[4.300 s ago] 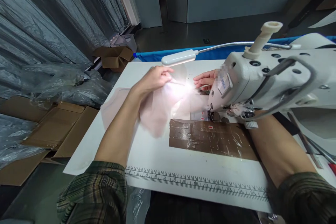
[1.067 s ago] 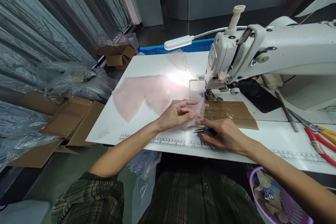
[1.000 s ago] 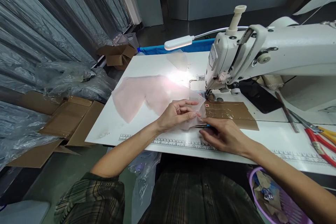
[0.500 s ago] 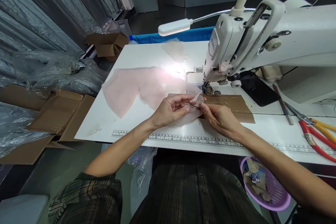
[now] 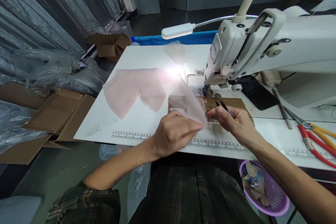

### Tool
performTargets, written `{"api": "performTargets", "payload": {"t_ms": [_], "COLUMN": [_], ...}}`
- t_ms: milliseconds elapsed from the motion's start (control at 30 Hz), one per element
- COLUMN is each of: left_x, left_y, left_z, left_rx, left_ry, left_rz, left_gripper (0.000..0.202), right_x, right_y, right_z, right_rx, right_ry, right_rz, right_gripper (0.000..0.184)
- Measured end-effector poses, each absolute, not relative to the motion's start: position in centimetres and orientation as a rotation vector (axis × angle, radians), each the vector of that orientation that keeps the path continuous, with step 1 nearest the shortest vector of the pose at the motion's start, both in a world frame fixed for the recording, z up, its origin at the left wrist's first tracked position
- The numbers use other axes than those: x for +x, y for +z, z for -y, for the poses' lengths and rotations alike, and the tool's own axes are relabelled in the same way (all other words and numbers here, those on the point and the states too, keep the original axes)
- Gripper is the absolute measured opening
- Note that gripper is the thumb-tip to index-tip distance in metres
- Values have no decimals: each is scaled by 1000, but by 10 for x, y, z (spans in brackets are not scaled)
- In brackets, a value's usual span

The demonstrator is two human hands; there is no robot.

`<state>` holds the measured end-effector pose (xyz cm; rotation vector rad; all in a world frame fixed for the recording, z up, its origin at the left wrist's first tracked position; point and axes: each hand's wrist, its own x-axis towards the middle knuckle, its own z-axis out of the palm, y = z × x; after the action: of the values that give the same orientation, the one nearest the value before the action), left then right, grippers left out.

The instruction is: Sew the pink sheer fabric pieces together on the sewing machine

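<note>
Sheer pale pink fabric (image 5: 128, 89) spreads across the white table and runs up toward my hands. My left hand (image 5: 175, 134) is closed, pinching a gathered end of this fabric near the table's front. In my right hand (image 5: 233, 119) is a pair of thread snips (image 5: 224, 105), dark blades pointing up and left, with a bit of blue showing; the rest is hidden by my fingers. The blades are a little right of the fabric, apart from it. Under both hands lies a flat brown cardboard piece (image 5: 237, 103). Just beyond stands the sewing machine (image 5: 223, 52), its needle area left of my right hand.
A black phone (image 5: 258, 92) lies under the machine arm. Red and yellow handled scissors (image 5: 315, 136) rest at the right. A lamp (image 5: 178, 30) shines over the fabric. Below the table edge hangs a purple basket (image 5: 279, 203) with scraps. Cardboard boxes (image 5: 55, 110) stand left.
My left hand has moved down toward the table's front edge, drawing the fabric end along. My right hand has moved right, away from the left, and the snips' blades now show.
</note>
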<state>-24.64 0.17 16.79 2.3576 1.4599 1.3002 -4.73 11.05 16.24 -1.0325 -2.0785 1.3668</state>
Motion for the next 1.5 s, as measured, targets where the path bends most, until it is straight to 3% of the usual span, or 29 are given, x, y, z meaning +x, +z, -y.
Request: {"api": "performTargets", "payload": {"t_ms": [100, 367, 533, 667, 800, 933, 1200, 1500], "left_x": [-219, -160, -191, -223, -226, -221, -239, -243], "left_y": [172, 144, 158, 168, 167, 161, 155, 157], "left_z": [20, 43, 29, 17, 25, 40, 46, 45], "left_rx": [2728, 2933, 2603, 2272, 1819, 1478, 1305, 1367], "left_ry": [1268, 1323, 1515, 1330, 1063, 1117, 1187, 1179], "left_rz": [-1383, -1003, -1172, -1543, -1477, -1325, -1300, -1326], "left_gripper": [10, 11, 20, 12, 19, 26, 44, 47], "right_x": [-42, -29, -8, -4, -13, -21, -40, -50], "right_y": [162, 154, 160, 163, 166, 169, 161, 164], "right_z": [-104, -79, -63, -52, -44, -41, -58, -60], "right_rx": [-1104, -1123, -1022, -942, -740, -568, -876, -876], "right_ry": [1618, 1679, 1856, 1922, 1805, 1628, 1520, 1444], "right_rz": [1936, 2028, 2065, 2144, 2318, 2456, 2352, 2452], "right_gripper": [65, 44, 39, 30, 27, 18, 59, 58]}}
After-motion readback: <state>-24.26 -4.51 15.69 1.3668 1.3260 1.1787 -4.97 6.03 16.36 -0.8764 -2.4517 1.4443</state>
